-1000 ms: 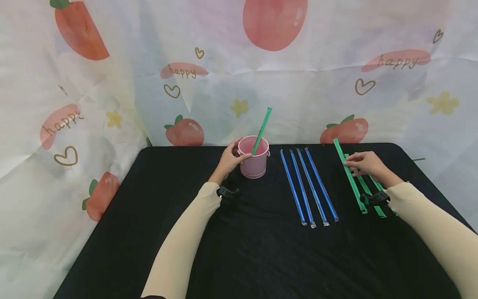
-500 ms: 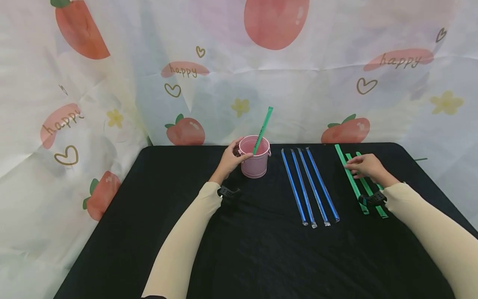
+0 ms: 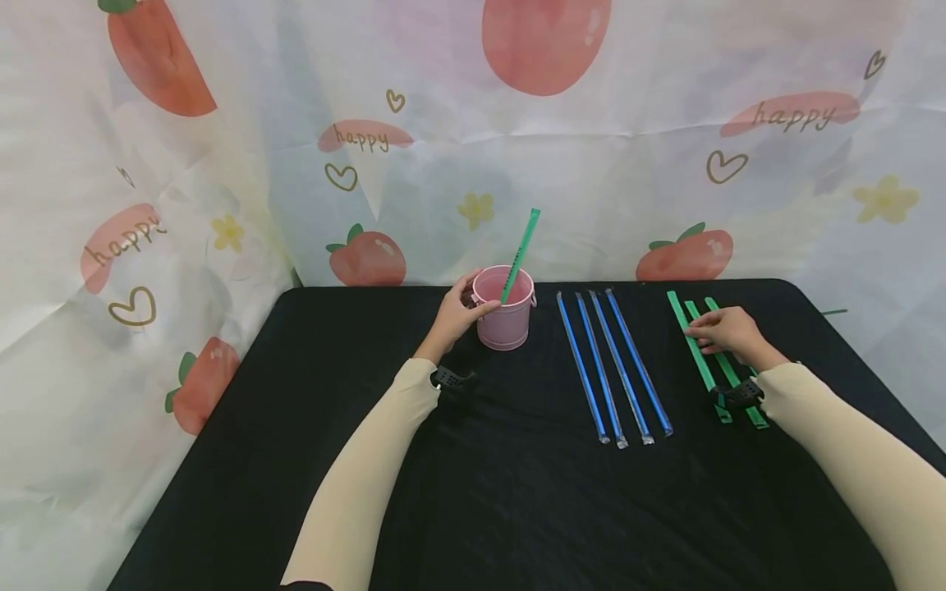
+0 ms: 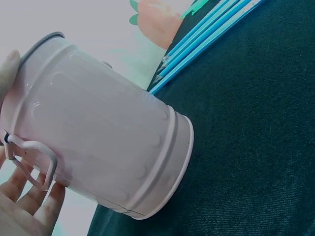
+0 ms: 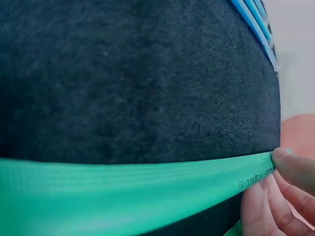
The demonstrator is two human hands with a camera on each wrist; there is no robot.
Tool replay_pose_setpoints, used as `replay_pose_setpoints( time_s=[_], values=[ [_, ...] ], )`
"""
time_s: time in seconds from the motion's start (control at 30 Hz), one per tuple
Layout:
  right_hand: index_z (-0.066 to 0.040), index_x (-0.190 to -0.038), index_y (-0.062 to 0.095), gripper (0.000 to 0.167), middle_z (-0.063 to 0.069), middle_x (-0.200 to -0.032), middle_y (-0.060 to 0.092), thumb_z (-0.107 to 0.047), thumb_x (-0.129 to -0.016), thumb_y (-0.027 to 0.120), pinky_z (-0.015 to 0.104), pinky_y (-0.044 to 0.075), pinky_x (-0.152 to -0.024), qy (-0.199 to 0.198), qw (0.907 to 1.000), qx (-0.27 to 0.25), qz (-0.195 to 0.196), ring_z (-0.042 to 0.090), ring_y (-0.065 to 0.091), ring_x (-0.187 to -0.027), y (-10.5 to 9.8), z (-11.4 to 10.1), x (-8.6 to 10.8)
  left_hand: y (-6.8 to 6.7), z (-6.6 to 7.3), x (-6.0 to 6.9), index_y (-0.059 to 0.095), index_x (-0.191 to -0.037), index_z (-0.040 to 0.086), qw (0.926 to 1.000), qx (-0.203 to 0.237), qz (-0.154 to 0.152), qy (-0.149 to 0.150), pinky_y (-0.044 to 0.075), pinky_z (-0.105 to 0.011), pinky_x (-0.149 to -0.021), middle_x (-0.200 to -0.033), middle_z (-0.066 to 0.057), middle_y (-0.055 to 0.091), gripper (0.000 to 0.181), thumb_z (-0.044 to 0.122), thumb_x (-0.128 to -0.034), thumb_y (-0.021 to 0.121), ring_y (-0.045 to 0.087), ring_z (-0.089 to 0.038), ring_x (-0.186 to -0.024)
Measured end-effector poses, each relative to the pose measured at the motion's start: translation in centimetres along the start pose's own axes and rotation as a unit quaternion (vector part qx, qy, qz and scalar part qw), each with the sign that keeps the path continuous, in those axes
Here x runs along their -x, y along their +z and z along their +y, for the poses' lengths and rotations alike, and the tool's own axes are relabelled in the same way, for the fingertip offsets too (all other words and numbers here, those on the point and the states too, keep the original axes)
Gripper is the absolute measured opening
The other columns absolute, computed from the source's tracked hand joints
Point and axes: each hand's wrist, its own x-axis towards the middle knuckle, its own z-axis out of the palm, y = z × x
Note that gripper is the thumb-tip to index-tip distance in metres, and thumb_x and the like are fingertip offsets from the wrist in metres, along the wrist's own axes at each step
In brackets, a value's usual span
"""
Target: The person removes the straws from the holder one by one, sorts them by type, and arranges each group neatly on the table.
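My left hand (image 3: 452, 318) holds the side of a small pink metal bucket (image 3: 506, 330), thumb at the rim. In the left wrist view the bucket's wall (image 4: 103, 118) and a small wire handle (image 4: 37, 157) show. One green-wrapped straw (image 3: 521, 253) leans upright inside the bucket. At the right, my right hand (image 3: 732, 335) pinches the leftmost green-wrapped straw (image 3: 681, 315) between thumb and fingers. The right wrist view shows this straw's printed wrapper (image 5: 123, 191) close up. Other green-wrapped straws (image 3: 727, 371) lie beside and partly under that hand.
Several blue straws in clear wrappers (image 3: 602, 369) lie side by side between the bucket and my right hand. A black cloth (image 3: 502, 492) covers the table. Behind its far edge hangs a fruit-patterned curtain (image 3: 584, 164).
The pinched green-wrapped straw's far end has come down and toward me, and my right hand has shifted slightly right and nearer. My left hand and the bucket stay in place.
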Motion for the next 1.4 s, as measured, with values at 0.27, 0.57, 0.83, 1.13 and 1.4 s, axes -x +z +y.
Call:
replay_pose_setpoints(
  time_s=[0.27,0.57,0.83,1.13,1.4],
  values=[
    [0.017,-0.114,0.055,0.040,0.028,-0.099,0.064,-0.015,-0.091,0.060,0.030,0.058,-0.063,-0.003,0.9999,0.012,0.009,0.003,0.061,-0.066,0.4,0.5,-0.4,0.0,-0.1,0.0,0.034,-0.145,0.017,1.0000,0.004,0.004,0.000,0.050,-0.034,-0.092,-0.141,-0.008,0.047,0.071,0.024,-0.0844,0.071,0.049,-0.024,-0.123],
    [0.017,-0.108,0.058,0.036,0.026,-0.092,0.065,-0.014,-0.090,0.060,0.032,0.058,-0.061,-0.011,0.9991,0.040,0.005,0.008,0.062,-0.066,0.3,0.3,-0.6,0.1,0.0,0.1,0.034,-0.145,0.015,0.9999,0.012,0.004,0.002,0.046,-0.039,-0.100,-0.141,-0.008,0.047,0.071,0.022,-0.0847,0.070,0.048,-0.024,-0.126],
    [0.017,-0.109,0.057,0.036,0.024,-0.091,0.066,-0.014,-0.091,0.060,0.031,0.057,-0.062,-0.009,0.9991,0.041,-0.006,0.007,0.063,-0.065,0.0,0.2,-0.5,0.1,0.0,0.0,0.033,-0.145,0.015,0.9999,0.011,0.003,0.000,0.046,-0.039,-0.100,-0.141,-0.008,0.047,0.071,0.023,-0.0847,0.070,0.048,-0.024,-0.126],
    [0.019,-0.123,0.046,0.047,0.013,-0.095,0.070,-0.017,-0.094,0.056,0.032,0.058,-0.070,-0.011,0.9987,-0.014,-0.048,0.004,0.066,-0.071,-1.2,0.1,0.2,0.0,-0.2,0.0,0.033,-0.145,0.016,0.9999,0.013,0.000,0.005,0.046,-0.040,-0.100,-0.141,-0.008,0.046,0.071,0.022,-0.0851,0.070,0.047,-0.024,-0.127],
    [-0.001,-0.126,0.049,0.042,-0.021,-0.086,0.065,-0.026,-0.094,0.058,0.029,0.057,-0.076,-0.017,0.9929,-0.103,-0.057,0.000,0.067,-0.079,-2.6,0.2,1.2,0.0,-0.3,0.0,0.033,-0.145,0.016,0.9999,0.013,0.000,0.005,0.046,-0.039,-0.100,-0.141,-0.008,0.047,0.071,0.024,-0.0850,0.070,0.048,-0.024,-0.125]
  ],
)
